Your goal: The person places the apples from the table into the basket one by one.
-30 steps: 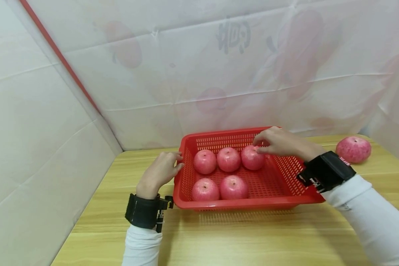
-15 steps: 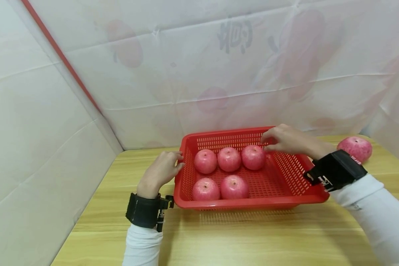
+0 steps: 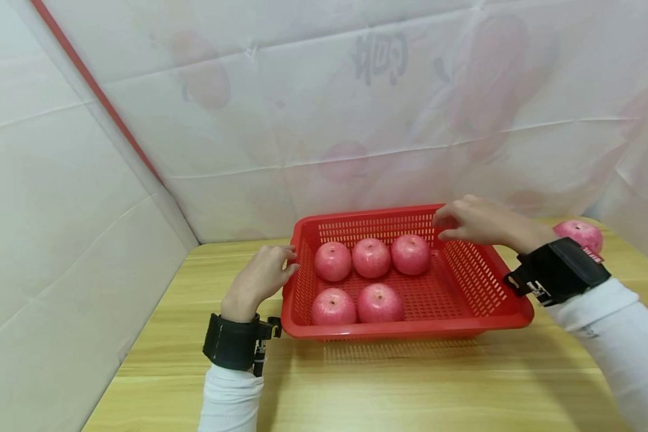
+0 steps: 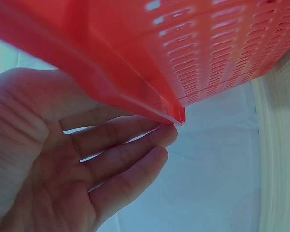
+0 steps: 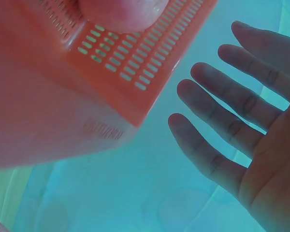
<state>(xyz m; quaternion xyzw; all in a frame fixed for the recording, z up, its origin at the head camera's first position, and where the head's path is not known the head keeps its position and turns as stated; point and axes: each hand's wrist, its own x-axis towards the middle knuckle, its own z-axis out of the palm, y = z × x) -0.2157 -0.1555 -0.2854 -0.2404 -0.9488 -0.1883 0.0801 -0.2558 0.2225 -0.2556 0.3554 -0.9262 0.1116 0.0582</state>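
Observation:
A red slotted plastic basket (image 3: 410, 329) holds several pink apples (image 3: 372, 258), three in the back row and two in front. My left hand (image 3: 261, 276) is at the basket's left side. In the left wrist view its relaxed fingers (image 4: 130, 176) reach up to the rim from below, and the rim hides part of the hand. My right hand (image 3: 477, 222) hovers over the back right corner, holding nothing. Its spread fingers (image 5: 222, 101) stand apart from the basket wall in the right wrist view, where one apple (image 5: 125, 12) shows at the top.
Another apple (image 3: 578, 231) lies on the wooden table (image 3: 389, 390) to the right of the basket, partly behind my right wrist strap. A pale printed sheet (image 3: 313, 120) rises as a wall behind the table, with further sheets at both sides.
My right hand has come away from the back right apple and moved right to the basket's back right corner. That apple stays in the basket. The left hand has kept its place.

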